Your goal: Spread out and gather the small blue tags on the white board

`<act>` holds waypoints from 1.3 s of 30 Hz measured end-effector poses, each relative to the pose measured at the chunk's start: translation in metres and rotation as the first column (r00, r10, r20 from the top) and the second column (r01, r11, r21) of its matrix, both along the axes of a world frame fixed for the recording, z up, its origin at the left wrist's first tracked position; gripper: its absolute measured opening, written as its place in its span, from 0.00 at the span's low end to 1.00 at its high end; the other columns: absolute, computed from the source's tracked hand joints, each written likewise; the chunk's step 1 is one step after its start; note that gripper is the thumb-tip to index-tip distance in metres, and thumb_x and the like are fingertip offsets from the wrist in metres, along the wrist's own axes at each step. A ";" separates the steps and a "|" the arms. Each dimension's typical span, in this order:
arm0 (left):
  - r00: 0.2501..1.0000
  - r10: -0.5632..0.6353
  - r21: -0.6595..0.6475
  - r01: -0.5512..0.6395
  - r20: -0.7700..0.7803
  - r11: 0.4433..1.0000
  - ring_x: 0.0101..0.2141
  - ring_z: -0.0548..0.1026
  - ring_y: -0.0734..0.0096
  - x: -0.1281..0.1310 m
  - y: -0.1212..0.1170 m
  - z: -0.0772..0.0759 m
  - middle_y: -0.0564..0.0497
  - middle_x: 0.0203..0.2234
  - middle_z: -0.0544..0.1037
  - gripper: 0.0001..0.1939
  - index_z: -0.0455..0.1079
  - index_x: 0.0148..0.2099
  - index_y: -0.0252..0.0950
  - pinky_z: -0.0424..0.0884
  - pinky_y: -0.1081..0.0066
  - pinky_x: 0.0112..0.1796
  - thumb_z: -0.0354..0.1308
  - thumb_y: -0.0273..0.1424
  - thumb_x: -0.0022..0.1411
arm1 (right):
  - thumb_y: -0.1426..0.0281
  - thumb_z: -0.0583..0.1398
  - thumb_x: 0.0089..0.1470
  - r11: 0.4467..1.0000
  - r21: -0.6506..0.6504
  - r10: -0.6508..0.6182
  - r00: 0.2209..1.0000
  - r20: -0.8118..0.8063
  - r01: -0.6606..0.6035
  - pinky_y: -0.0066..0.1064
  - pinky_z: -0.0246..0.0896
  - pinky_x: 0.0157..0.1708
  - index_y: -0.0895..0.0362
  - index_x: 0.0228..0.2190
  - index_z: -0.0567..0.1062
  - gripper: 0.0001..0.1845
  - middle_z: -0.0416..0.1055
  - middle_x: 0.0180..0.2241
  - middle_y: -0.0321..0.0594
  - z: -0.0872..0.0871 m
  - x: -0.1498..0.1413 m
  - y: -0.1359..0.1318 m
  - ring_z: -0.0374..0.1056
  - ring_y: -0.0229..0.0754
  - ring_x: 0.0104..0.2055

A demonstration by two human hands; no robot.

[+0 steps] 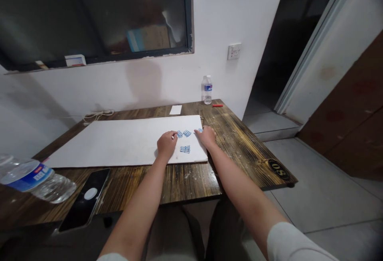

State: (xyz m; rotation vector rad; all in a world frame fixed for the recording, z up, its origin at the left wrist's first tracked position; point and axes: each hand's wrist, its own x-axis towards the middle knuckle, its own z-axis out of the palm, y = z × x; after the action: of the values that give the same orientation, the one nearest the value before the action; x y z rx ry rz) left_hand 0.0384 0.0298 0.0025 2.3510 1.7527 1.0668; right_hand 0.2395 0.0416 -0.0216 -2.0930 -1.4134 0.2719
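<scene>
My left hand (166,146) rests on the white board (125,143), its thumb and forefinger pressed together beside a small blue-and-white striped piece (179,134). Whether that pinch holds anything is too small to make out. At the board's right edge, my right hand (207,136) has thumb and fingers around another striped piece (200,130), mostly covered by the hand. Between the hands lies a third striped cluster (187,133). Closer to me on the board is a group of blue-lined strips (185,149), slightly fanned.
The dark wooden table (239,149) carries a water bottle (38,179) and a phone (85,199) at front left. Toward the wall stand a smaller bottle (207,90), a red stick-like object (217,105), a white card (175,109) and a coiled cord (97,115).
</scene>
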 end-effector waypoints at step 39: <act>0.989 -0.138 0.008 0.137 0.053 0.990 0.33 0.75 0.69 0.001 0.001 -0.001 0.51 0.38 0.81 0.12 0.76 0.43 0.40 0.68 0.70 0.37 0.52 0.33 0.64 | 0.53 0.57 0.58 0.988 0.094 0.136 0.984 -0.113 -0.125 0.27 0.53 0.29 0.57 0.29 0.74 0.19 0.76 0.31 0.43 0.010 0.005 0.008 0.68 0.41 0.33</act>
State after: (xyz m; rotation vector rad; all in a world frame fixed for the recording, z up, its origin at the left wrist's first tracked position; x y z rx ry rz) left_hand 0.0397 0.0307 0.0019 2.3818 1.5472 1.1019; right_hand 0.2450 0.0496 -0.0118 -1.8861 -1.4666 0.3756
